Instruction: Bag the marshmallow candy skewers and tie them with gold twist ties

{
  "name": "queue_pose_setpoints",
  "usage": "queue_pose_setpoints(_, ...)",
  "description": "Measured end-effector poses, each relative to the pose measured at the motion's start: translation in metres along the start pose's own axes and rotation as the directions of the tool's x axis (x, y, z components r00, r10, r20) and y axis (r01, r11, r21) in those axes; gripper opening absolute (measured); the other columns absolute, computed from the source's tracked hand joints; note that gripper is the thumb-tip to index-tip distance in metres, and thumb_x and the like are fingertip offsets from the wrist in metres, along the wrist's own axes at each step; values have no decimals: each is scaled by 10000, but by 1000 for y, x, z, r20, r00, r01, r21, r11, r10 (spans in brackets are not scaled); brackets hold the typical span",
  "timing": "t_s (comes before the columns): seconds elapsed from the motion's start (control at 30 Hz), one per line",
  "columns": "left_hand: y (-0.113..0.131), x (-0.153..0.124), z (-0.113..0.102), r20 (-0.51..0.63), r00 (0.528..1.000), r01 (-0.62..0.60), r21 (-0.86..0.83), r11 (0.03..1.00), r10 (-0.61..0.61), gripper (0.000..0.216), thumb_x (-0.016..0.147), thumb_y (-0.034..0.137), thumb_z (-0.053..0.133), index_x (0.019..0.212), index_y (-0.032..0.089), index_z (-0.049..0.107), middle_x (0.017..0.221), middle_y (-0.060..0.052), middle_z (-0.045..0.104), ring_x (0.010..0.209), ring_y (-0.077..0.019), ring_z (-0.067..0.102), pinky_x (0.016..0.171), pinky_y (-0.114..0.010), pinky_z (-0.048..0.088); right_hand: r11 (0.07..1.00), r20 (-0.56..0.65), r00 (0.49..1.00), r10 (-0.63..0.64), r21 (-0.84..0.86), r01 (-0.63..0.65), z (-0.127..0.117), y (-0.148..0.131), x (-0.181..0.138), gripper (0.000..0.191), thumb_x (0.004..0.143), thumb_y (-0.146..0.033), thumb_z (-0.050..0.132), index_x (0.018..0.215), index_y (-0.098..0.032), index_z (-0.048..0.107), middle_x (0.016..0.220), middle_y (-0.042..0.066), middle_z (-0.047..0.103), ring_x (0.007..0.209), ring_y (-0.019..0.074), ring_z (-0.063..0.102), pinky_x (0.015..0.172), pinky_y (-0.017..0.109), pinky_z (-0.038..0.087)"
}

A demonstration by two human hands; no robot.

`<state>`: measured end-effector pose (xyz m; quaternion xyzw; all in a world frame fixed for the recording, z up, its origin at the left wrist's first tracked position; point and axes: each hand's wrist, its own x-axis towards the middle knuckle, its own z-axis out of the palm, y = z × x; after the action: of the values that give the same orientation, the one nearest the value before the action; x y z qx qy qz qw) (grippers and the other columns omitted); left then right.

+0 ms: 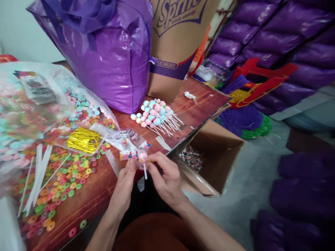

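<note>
A pink candy lollipop [142, 156] on a white stick, in what looks like clear wrap, is held upright at the table's front edge between my two hands. My left hand [127, 179] pinches its left side with thumb and fingertips. From the other side, the closed fingers of my right hand [166, 176] grip it just above the stick. A thin yellow bit, perhaps a twist tie, shows at the right fingertips. Just behind lie printed plastic bags [128, 148]. Gold twist ties [83, 140] fill a clear tray to the left. Finished-looking candy sticks [158, 113] lie piled farther back.
Loose ring candies [70, 174] and white sticks [39, 177] cover the table's left side, beside a big clear bag of candy [15, 115]. A purple bag [112, 66] and a cardboard carton [170, 52] stand behind. An open box [217, 153] with wrapped pieces sits below right.
</note>
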<state>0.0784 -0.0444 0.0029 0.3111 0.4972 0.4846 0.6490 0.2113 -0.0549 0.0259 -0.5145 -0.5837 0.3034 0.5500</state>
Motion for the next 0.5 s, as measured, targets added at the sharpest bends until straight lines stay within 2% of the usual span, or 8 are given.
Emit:
queue_pose_setpoints(0.07, -4, 1, 4, 19, 999, 44, -16, 999, -44, 300, 720, 469, 809, 739, 178, 736, 832, -60, 704, 940, -210, 621, 860, -304, 477, 999, -10, 1000, 19, 43, -19, -3, -1, -5, 155, 926, -217, 558, 848, -197, 690, 790, 40, 646, 718, 160, 599, 678, 286, 480)
queue_pose_setpoints(0.13, -4, 3, 9, 92, 993, 78, -14, 997, -77, 286, 711, 434, 820, 780, 166, 746, 836, -63, 713, 903, -203, 633, 819, -297, 489, 975, 8, 987, 161, 154, -160, -6, 2, -15, 201, 943, -265, 551, 835, -194, 706, 725, 20, 632, 659, 144, 579, 638, 270, 468)
queue_pose_setpoints(0.23, -5, 2, 22, 128, 986, 106, 36, 994, -110, 309, 713, 376, 821, 943, 186, 745, 871, -52, 731, 811, -181, 653, 756, -287, 503, 837, 136, 911, 389, 362, -411, -12, 14, -36, 266, 958, -381, 541, 904, -190, 718, 646, -16, 590, 525, 103, 480, 525, 238, 399)
queue_pose_setpoints(0.3, -10, 2, 33, 187, 978, 68, 130, 989, -92, 307, 725, 332, 809, 993, 202, 735, 863, -50, 740, 782, -188, 665, 744, -298, 508, 757, 149, 867, 475, 432, -489, -18, 25, -52, 253, 918, -416, 612, 887, -185, 711, 653, -22, 586, 513, 87, 441, 496, 222, 355)
queue_pose_setpoints(0.4, -17, 14, 44, 352, 936, -103, 341, 934, -26, 274, 790, 290, 745, 1050, 203, 743, 925, -78, 755, 897, -233, 679, 874, -358, 490, 700, -44, 798, 601, 510, -500, -33, 46, -67, 236, 836, -410, 723, 783, -182, 688, 611, -36, 542, 518, 78, 414, 479, 204, 316)
queue_pose_setpoints(0.43, -18, 22, 45, 353, 935, -179, 399, 899, 30, 292, 802, 275, 731, 1087, 211, 737, 971, -82, 757, 953, -242, 670, 930, -373, 464, 679, -127, 755, 643, 552, -485, -42, 56, -68, 235, 808, -410, 750, 789, -183, 691, 604, -38, 539, 510, 75, 404, 474, 200, 311)
queue_pose_setpoints(0.5, -15, 46, 42, 235, 947, -314, 528, 789, 220, 237, 849, 263, 671, 1074, 224, 732, 1030, -90, 737, 978, -246, 642, 942, -381, 441, 623, -248, 659, 710, 656, -426, -62, 77, -63, 268, 694, -387, 838, 773, -182, 684, 606, -51, 530, 464, 47, 329, 446, 189, 285)
